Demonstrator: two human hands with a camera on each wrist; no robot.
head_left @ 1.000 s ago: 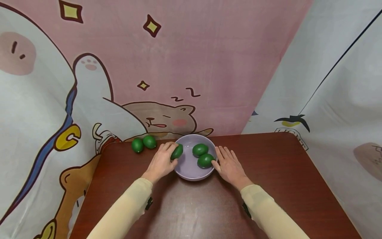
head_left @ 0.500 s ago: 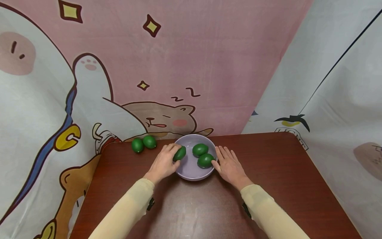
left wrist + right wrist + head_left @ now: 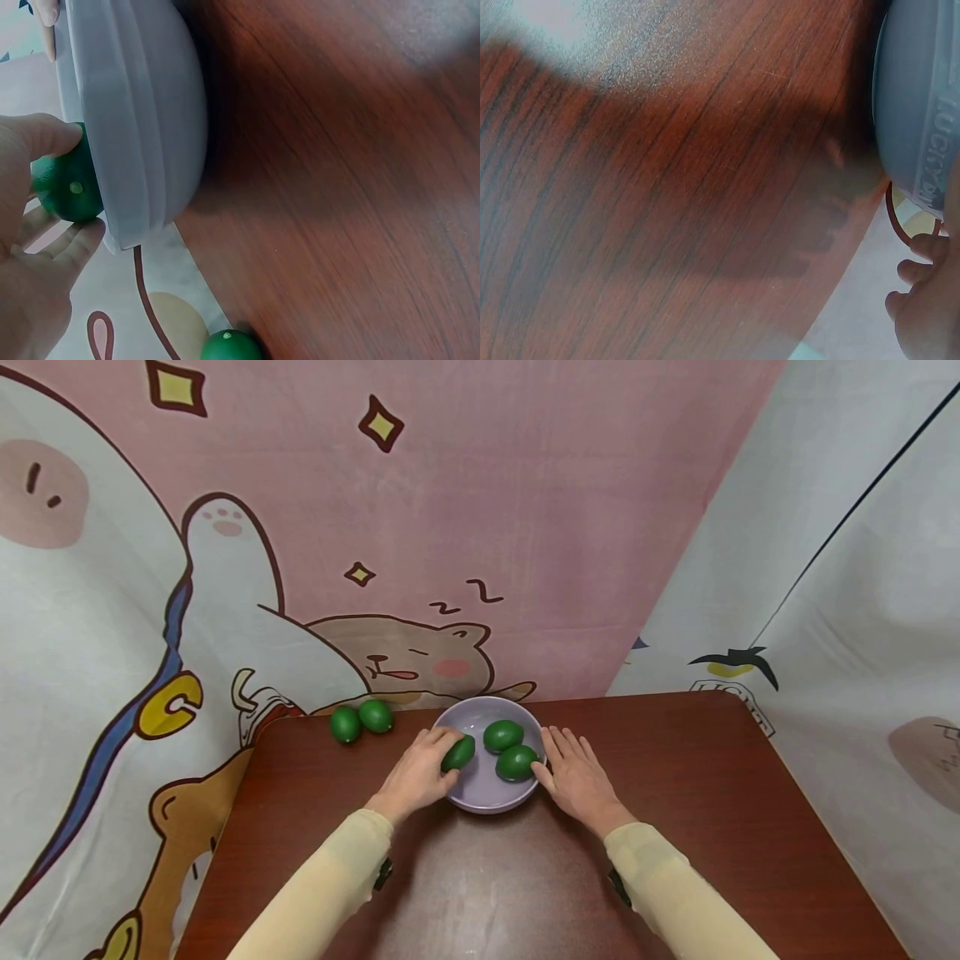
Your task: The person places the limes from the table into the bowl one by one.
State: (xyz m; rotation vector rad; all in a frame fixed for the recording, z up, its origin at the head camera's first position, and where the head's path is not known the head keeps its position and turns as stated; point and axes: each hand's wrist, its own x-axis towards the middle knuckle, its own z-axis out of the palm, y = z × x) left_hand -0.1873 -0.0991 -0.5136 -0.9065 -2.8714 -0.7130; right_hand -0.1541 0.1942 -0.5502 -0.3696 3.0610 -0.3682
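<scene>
A pale purple bowl point(image 3: 487, 797) stands near the back of the table. Two green limes point(image 3: 503, 737) lie inside it, side by side. My left hand point(image 3: 417, 774) grips another lime point(image 3: 459, 752) between thumb and fingers, over the bowl's left rim. In the left wrist view that held lime point(image 3: 67, 184) shows its stem end beside the bowl's wall point(image 3: 150, 120). At the right rim my right hand point(image 3: 579, 777) rests with its fingers straight, touching the bowl. The right wrist view shows these fingers point(image 3: 922, 270) by raised lettering on the bowl point(image 3: 915, 97).
Two more limes point(image 3: 361, 720) lie touching at the back left of the brown wooden table point(image 3: 690, 793). Behind the table's far edge hangs a cartoon-printed cloth point(image 3: 525, 527). Both forearms reach in from the front.
My left hand has moved right and slightly toward me, carrying its lime further in over the bowl. The right hand, the bowl and the other limes have stayed put.
</scene>
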